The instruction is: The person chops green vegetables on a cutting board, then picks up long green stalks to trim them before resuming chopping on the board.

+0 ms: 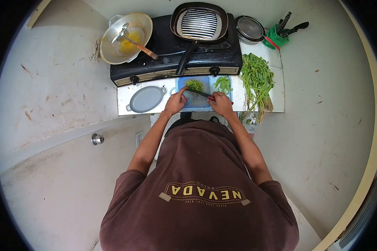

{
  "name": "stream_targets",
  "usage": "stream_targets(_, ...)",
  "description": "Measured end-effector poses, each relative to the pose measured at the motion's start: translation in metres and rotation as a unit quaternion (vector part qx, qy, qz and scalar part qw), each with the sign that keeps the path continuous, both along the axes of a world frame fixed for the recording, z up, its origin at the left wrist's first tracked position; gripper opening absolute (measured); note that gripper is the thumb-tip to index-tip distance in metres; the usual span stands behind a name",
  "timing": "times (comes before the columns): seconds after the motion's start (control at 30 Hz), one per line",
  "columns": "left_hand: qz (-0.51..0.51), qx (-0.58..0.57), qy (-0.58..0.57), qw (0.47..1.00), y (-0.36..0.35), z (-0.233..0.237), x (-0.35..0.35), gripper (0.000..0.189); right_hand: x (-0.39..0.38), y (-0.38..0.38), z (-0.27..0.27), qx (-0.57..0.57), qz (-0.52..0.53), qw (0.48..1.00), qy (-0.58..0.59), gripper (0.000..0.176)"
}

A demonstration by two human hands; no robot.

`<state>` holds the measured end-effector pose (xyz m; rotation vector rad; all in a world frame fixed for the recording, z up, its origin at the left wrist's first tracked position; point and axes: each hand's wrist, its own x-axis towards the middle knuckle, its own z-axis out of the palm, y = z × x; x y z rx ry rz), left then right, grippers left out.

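Hands, both bare, over a blue cutting board (197, 103): left hand (177, 103) with index finger extended toward the tip of a kitchen knife (200, 93) and the other fingers curled, contact with the blade being impossible to tell; right hand (221, 103) closed around the knife's red handle, the blade slanting toward the left hand. Farthest left and ahead of the hands, a wok (109, 50) with yellow residue stands on a black two-burner stove (161, 32), a wooden-handled ladle (140, 48) lying across its rim. Nearer, just left of the left hand, a grey oval dish (146, 99) rests on the white-tiled counter (237, 83). Between the hands and slightly ahead, chopped greens (194, 85) form a small heap on the board beside the blade. Beyond both hands, a square grill pan (199, 24) sits on the stove, its black handle pointing back toward them. Just ahead of the right hand, loose green leaves (223, 84) lie at the board's right end. Farther right and ahead, a round mesh strainer (250, 29); nearer, a bunch of leafy greens (256, 73), roots toward the counter's near edge; far right, a green basket (276, 39) holding black-handled utensils (283, 21).
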<state>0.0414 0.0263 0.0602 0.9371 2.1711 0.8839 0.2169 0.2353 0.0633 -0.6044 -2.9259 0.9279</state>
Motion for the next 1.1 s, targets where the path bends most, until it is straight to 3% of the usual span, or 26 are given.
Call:
stream_targets(0.27,0.018,0.021,-0.027,0.999,0.007,-0.002,0.008,0.052,0.042,0.008,-0.008,-0.096,-0.107,0.989,-0.015,0.031)
stream_targets(0.5,-0.148,0.052,0.030,0.987,0.054,0.001,0.001,0.031,0.101,0.006,-0.016,-0.141,-0.252,0.957,-0.032,0.033)
stream_targets(0.73,-0.276,0.084,0.138,0.948,0.127,-0.019,-0.007,0.028,0.143,-0.011,-0.026,-0.119,-0.355,0.926,0.042,0.033)
stream_targets(1.1,-0.266,-0.016,0.210,0.941,0.175,-0.058,0.013,0.021,0.157,-0.047,-0.011,-0.168,-0.460,0.871,0.034,0.037)
